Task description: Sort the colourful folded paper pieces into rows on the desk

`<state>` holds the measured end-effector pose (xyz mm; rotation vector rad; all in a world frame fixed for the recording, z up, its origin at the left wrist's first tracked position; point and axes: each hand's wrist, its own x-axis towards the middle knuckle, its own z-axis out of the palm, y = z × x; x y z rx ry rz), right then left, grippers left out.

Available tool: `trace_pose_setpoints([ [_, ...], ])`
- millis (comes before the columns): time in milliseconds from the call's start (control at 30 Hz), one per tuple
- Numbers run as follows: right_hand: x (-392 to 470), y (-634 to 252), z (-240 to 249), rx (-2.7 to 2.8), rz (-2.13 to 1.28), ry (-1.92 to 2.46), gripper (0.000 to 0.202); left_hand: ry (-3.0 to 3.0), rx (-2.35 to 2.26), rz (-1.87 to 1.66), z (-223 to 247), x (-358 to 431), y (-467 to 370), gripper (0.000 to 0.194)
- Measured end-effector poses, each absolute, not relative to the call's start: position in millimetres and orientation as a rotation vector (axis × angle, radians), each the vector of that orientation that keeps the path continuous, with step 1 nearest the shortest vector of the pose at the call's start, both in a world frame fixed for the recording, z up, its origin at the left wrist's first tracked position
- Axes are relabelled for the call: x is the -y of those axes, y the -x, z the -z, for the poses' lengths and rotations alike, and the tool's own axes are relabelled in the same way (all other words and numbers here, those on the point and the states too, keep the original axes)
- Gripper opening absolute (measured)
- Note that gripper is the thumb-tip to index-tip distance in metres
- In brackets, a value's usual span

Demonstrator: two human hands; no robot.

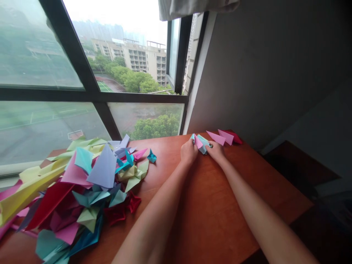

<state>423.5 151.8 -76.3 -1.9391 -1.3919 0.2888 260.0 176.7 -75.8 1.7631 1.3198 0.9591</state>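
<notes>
Toward the far edge of the reddish-brown wooden table, the pink and light-blue folded-paper bundle sits between both hands. Left hand: fingers curled in, closed on the bundle's left end. Right hand: thumb and fingers pinched on its right end, gap about as small as the paper allows. Exact fingertip placement too small to read; can't tell whether the bundle touches the tabletop. Both forearms stretch out over the table. Just past the right hand, a row of pointed folded-paper pieces: one pink paper dart, a second pink paper dart, then a red folded-paper piece at the right end. Contact between right hand and nearest dart unclear. Table's left side: big loose heap of multicoloured folded paper, pieces overlapping, incl. a long yellow folded sheet and two dark-red folded-paper shapes at its right edge. Small blue folded-paper shape lies just right of the heap. Dark-framed window behind, grey wall to the right.
</notes>
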Motion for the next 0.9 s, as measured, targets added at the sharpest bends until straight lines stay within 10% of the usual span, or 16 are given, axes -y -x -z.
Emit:
trace_pose_setpoints([
  [700,23.3,-291.1,77.1,0.843,-1.043,1.32,0.04,-0.874,-1.005,-1.233,19.3,8.8,-77.7,0.046],
  [900,37.5,-258.4,70.8,0.764,-1.199,1.223,0.039,-1.455,-1.663,-1.56,16.3,66.2,10.5,0.038],
])
